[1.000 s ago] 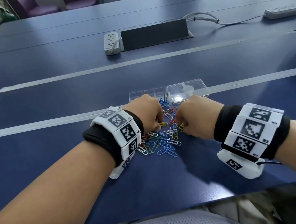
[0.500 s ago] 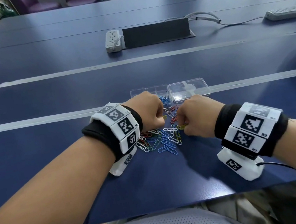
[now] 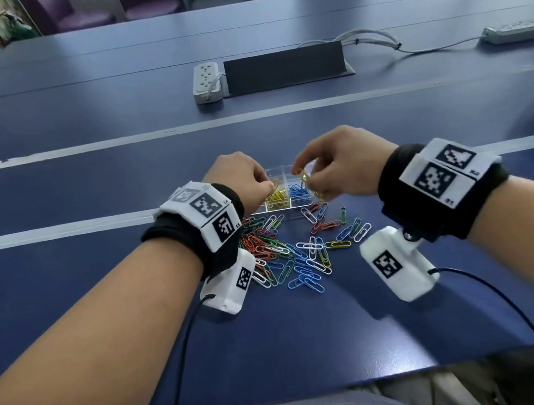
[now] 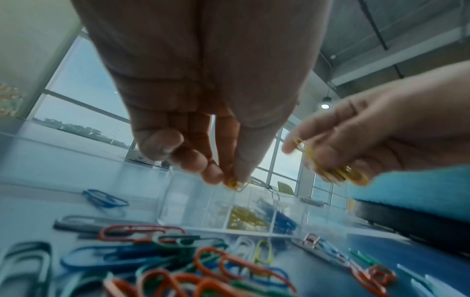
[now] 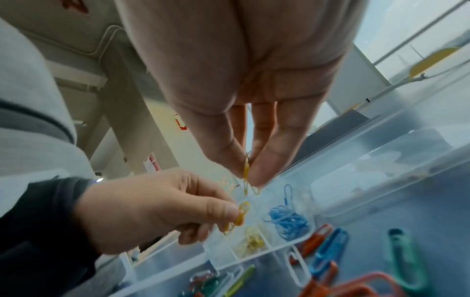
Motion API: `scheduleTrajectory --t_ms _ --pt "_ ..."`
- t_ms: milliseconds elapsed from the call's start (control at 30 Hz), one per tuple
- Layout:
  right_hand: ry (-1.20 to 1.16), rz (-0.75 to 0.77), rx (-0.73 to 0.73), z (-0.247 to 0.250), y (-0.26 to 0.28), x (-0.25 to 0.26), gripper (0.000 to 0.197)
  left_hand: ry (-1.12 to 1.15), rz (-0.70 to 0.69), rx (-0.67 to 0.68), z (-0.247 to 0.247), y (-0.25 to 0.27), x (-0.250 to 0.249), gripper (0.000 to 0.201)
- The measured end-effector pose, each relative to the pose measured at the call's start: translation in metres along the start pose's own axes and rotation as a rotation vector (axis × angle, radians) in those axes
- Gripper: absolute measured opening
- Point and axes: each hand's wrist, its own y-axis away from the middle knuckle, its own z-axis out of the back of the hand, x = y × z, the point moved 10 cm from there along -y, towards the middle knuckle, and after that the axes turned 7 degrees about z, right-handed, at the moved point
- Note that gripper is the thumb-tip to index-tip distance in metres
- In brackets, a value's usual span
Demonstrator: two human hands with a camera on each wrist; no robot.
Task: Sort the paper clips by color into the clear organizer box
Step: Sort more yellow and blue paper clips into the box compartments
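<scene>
The clear organizer box (image 3: pixel 288 206) lies just beyond a loose pile of mixed-colour paper clips (image 3: pixel 287 254). One compartment holds yellow clips (image 3: pixel 275 199) and the one to its right holds blue clips (image 3: pixel 298 192). My left hand (image 3: pixel 268 186) hovers over the yellow compartment and pinches a yellow clip (image 4: pixel 234 183) between thumb and fingertips. My right hand (image 3: pixel 305 179) is over the box beside it and pinches a small bunch of yellow clips (image 4: pixel 335 172). In the right wrist view these clips (image 5: pixel 246 176) hang from the fingertips above the box (image 5: pixel 279 247).
The box's open clear lid (image 5: pixel 381 160) lies to the right of the compartments. Far back on the blue table are a black cable hatch (image 3: pixel 287 67) and two power strips (image 3: pixel 206 83), (image 3: pixel 517 31). The table's front edge (image 3: pixel 287 397) is near my body.
Both hands have lifted off the clip pile and moved forward over the organizer box, each carrying yellow clips. The pile now lies uncovered.
</scene>
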Motion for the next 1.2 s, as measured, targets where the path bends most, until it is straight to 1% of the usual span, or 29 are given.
scheduleTrajectory --t_ms 67,100,167,300,433,567,733,800,933,1100,1200 --pt "-0.140 -0.012 -0.048 0.000 -0.013 0.002 0.021 -0.036 0.001 0.000 -0.003 -0.001 -0.001 0.020" --pt "-0.173 -0.015 -0.066 -0.001 -0.019 0.003 0.022 -0.046 0.002 -0.008 -0.002 -0.001 -0.002 0.019" --pt "-0.183 -0.006 -0.101 -0.003 -0.028 0.007 0.023 -0.066 -0.009 -0.025 -0.001 -0.001 -0.005 0.018" --pt "-0.126 -0.015 -0.155 -0.005 -0.038 0.011 0.021 -0.086 -0.022 -0.037 0.001 0.000 -0.006 0.020" --pt "-0.065 -0.040 -0.121 -0.013 -0.040 0.010 0.024 -0.085 -0.025 -0.050 0.006 0.004 -0.001 0.020" --pt "0.039 -0.045 -0.054 -0.020 -0.039 0.015 0.017 -0.069 -0.026 -0.045 0.010 0.008 0.004 0.020" --pt "0.178 -0.039 0.026 -0.025 -0.037 0.022 0.019 -0.089 -0.046 -0.006 0.006 0.011 0.004 0.025" --pt "0.205 -0.024 0.030 -0.024 -0.037 0.024 0.025 -0.123 -0.056 0.009 0.003 0.012 0.003 0.030" --pt "0.184 0.011 -0.018 -0.018 -0.038 0.026 0.036 -0.240 -0.075 0.041 -0.004 0.011 0.003 0.036" --pt "0.202 0.102 -0.033 -0.017 -0.038 0.036 0.036 -0.365 -0.143 0.087 -0.013 0.013 0.000 0.044" --pt "0.220 0.105 0.015 -0.022 -0.038 0.037 0.035 -0.396 -0.152 0.120 -0.017 0.014 0.001 0.046"
